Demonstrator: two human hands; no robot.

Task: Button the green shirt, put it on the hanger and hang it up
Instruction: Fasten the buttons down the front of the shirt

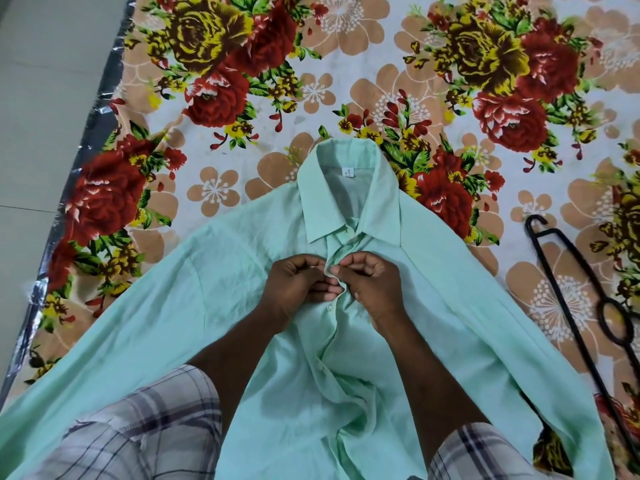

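Covering the view, a floral sheet (381, 81) carries the green shirt (173, 323), spread face-up at centre with its collar toward 12 o'clock. A black hanger (603, 308) lies at 3 o'clock. Left hand (298, 289) and right hand (374, 285) pinch the placket below the collar.

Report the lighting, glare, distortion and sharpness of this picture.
Head view: soft, even light with only faint shadows. The silver foil edge shows bright glare patches and looks bowed, likely from the wide-angle lens. The green shirt and floral sheet are sharp, with no motion blur.
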